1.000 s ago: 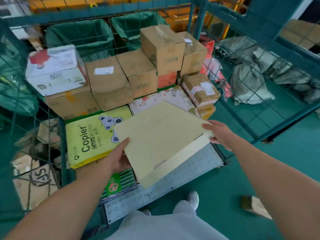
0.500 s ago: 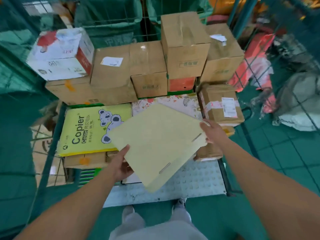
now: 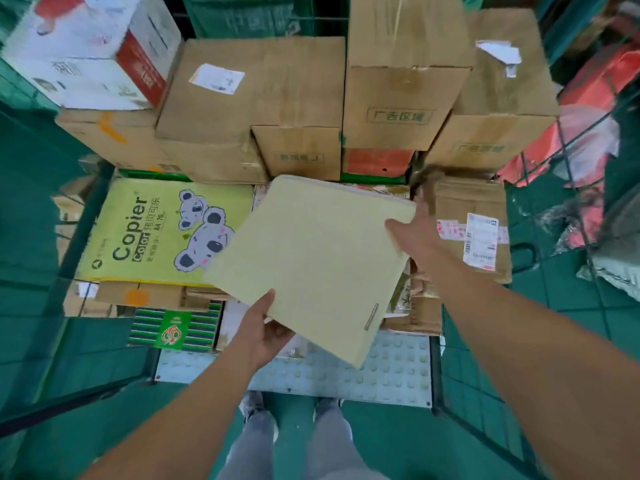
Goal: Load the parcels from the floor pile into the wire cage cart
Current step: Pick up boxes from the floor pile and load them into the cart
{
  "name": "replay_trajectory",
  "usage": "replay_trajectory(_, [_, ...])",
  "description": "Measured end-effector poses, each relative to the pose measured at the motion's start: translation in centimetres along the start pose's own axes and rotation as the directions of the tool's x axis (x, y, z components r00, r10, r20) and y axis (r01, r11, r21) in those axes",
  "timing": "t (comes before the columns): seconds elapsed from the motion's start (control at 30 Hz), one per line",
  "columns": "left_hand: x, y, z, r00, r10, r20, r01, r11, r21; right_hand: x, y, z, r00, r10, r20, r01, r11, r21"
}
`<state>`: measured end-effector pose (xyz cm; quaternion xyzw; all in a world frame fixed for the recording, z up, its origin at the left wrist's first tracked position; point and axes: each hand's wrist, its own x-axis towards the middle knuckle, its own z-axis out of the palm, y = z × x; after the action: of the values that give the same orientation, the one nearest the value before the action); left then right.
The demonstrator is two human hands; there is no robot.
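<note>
- I hold the flat yellow parcel (image 3: 311,258) in both hands, above the front row of boxes inside the wire cage cart (image 3: 450,358).
- Left hand (image 3: 263,332): it grips the parcel's near-left edge, thumb on top, fingers curled underneath and out of sight.
- Right hand (image 3: 414,233): it holds the far-right edge, fingers wrapped over that edge; motion blur hides the exact finger positions.
- Change over the last second: the parcel has travelled forward, away from my body. It previously overhung the studded cart floor (image 3: 391,372); most of it now sits over the floral-print box (image 3: 400,294) just beyond my left hand.
- Change in attitude: the parcel has levelled and now lies close to flat, with its near corner remaining over the floor plate.
- The Copier paper box (image 3: 152,233) lies immediately to the left of my left hand. The labelled brown carton (image 3: 474,233) lies just to the right of my right hand. The parcel is between them.
- I cannot tell whether the parcel's underside already touches the box beneath.
- Judgement: this parcel is in the placement phase, not yet released. The stacked brown boxes (image 3: 298,98) beyond both hands limit further forward travel, so the open slot on the front row looks like the intended resting place.
</note>
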<state>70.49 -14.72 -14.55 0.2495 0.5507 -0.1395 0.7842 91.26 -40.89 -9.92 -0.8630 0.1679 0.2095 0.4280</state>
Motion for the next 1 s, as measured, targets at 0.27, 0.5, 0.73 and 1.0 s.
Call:
replay_trajectory(0.27, [3.0,-5.5,8.8,0.992,-0.089,0.09,0.088,0.996,0.011,4.0,1.6,-0.3,0.995,0.048,0.084,-0.047,0.999,-0.016])
replay_trajectory(0.5, [6.2,-7.2,11.0,0.993,-0.115,-0.012,0.11,0.909,0.401,2.9,6.6,-0.3,0.983,-0.032,0.18,0.118,0.864,-0.49])
replay_trajectory(0.73, [7.7,-7.0,10.4,0.994,-0.075,-0.077,0.106,0.784,0.612,0.7,9.6,1.4,0.953,-0.055,0.297,0.271,0.59,-0.761])
replay_trajectory(1.0, [5.3,-4.3,11.1,0.99,-0.09,-0.105,0.138,0.601,0.787,0.2,8.0,1.9,0.964,0.007,0.264,0.211,0.584,-0.784])
